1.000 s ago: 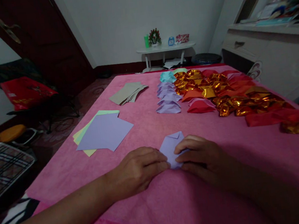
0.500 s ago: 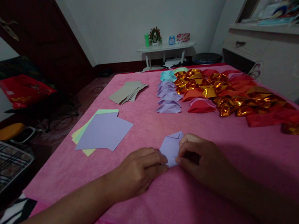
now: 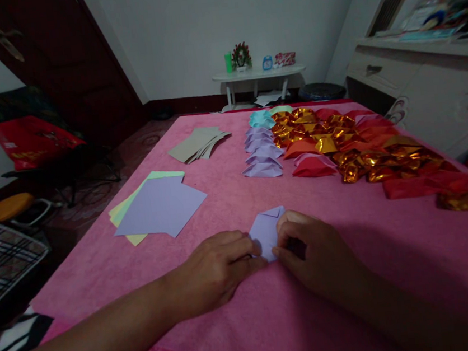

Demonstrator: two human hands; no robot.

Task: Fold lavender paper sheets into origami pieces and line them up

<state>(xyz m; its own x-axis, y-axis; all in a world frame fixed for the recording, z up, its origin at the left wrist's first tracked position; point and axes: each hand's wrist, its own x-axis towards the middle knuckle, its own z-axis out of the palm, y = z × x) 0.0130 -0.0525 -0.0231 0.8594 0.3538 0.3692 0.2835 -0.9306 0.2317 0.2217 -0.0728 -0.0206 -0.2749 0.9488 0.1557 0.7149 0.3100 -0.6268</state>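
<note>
A small piece of folded purple paper (image 3: 264,231) lies on the pink cloth between my hands, with a flap creased along its far edge. My left hand (image 3: 222,264) rests on its left side, fingers together and pressing the near left edge. At the right edge, my right hand (image 3: 309,246) pinches the paper between thumb and curled fingers. Farther left are flat sheets of purple paper (image 3: 159,206) over green and yellow ones. Ahead stands a row of folded purple paper pieces (image 3: 262,167).
Rows of shiny gold folded pieces (image 3: 349,168) and red folded pieces (image 3: 313,166) cover the right of the pink cloth (image 3: 235,333). A fanned stack of grey sheets (image 3: 199,144) lies far left. Beyond stands a small white table (image 3: 258,73); a dresser (image 3: 417,81) lines the right.
The view has shifted very slightly. My left thumb has slid a little to the right along the paper's near edge; both hands stay on the purple paper.
</note>
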